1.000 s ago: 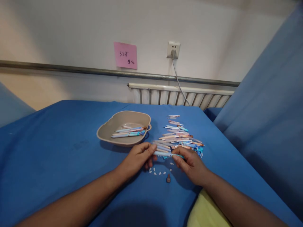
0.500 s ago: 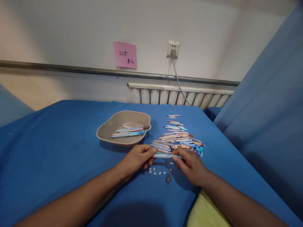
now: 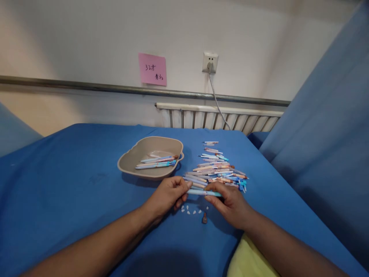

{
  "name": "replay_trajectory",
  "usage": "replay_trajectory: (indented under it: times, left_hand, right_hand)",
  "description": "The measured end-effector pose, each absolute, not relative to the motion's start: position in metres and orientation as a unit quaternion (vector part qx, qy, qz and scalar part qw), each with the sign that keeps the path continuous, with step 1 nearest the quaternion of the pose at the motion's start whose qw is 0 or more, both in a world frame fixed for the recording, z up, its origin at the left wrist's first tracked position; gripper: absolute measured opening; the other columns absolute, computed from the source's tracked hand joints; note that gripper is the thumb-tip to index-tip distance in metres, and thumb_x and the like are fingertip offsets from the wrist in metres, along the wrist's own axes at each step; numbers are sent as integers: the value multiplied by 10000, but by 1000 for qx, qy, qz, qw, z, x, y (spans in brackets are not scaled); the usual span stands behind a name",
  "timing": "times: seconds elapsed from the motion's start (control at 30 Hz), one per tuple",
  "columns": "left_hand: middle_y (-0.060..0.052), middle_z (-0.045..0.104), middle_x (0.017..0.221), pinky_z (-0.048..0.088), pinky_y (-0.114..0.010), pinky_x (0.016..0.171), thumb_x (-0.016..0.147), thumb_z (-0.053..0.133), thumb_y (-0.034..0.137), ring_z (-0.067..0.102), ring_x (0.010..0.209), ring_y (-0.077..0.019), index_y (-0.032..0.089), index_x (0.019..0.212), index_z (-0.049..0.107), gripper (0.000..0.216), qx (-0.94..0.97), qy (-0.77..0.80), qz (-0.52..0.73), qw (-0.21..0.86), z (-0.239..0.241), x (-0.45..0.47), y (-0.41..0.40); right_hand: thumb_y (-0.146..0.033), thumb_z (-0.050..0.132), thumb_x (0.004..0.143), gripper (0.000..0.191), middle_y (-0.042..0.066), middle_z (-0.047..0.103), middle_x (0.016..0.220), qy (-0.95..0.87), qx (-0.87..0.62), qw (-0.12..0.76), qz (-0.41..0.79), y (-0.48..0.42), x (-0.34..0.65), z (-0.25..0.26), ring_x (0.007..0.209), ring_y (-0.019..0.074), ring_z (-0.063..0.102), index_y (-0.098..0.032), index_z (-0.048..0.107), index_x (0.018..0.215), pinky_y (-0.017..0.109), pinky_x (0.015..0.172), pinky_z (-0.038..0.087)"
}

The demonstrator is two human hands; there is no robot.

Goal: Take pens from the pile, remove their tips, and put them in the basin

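Note:
My left hand (image 3: 168,194) and my right hand (image 3: 230,202) pinch the two ends of a light blue pen (image 3: 201,192), held level just above the blue cloth. Right behind it lies a loose pile of pens (image 3: 215,169) in blue, white and orange. A beige tray (image 3: 135,163) to the left of the pile holds a few more pens (image 3: 157,161). Under my hands lie several small white bits (image 3: 191,211) and one small dark piece (image 3: 204,218).
The blue cloth (image 3: 72,177) covers the whole table. A blue drape (image 3: 331,127) rises at the right. On the wall behind are a pink note (image 3: 152,69), a socket with a cable (image 3: 210,63) and a radiator (image 3: 219,117). Something yellow (image 3: 250,261) shows under my right forearm.
Both hands keep their grip on the pen; it has dropped slightly and shifted a little. My right hand's fingers have flattened over its end. The view moved slightly.

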State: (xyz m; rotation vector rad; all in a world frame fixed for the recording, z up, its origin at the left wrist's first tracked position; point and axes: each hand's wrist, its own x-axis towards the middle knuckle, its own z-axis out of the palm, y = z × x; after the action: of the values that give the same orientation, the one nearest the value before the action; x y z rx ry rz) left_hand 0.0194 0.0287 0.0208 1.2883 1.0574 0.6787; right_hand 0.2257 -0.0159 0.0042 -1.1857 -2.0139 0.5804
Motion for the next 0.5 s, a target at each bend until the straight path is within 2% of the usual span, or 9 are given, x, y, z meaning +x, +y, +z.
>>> replay_trajectory:
  times: [0.1,0.23,0.33,0.4,0.5]
  left_hand:
    - [60,507,469,287,-177,358,736,647,479,387,350,-61,168,635,486,365,562,458,302,619,21,22,25]
    - [42,567,605,403,-181,532,647,763,327,501,545,-77,142,686,566,272,572,423,370,598,23,23,22]
    - [5,629,763,435,-206,619,614,793,288,562,674,-113,151,905,617,367,557,399,384,619,24,23,22]
    - [-21,645,770,440,-226,588,680,745,361,575,641,-127,149,1011,596,421,549,401,355,642,22,22,23]
    - [-12,600,623,399,-215,485,765,633,466,513,494,-100,124,778,601,344,553,421,311,649,18,22,25]
  right_hand:
    - [-259,540,871,108,18,675,784,-773,-464,369,226,-14,225,3,713,158,614,-215,629,913,253,681,424]
    - [-254,564,849,106,15,676,766,-739,-472,408,254,-10,226,3,720,156,618,-197,653,848,245,684,434]
    - [-249,554,849,124,19,679,778,-718,-480,428,267,-9,226,3,734,158,618,-188,660,828,243,683,437]
    - [-246,550,851,129,17,678,777,-717,-484,431,255,-10,227,3,728,154,615,-186,659,815,242,683,433]
    - [-239,557,850,116,8,666,749,-737,-474,422,233,-12,226,3,697,143,603,-185,657,829,239,671,419]
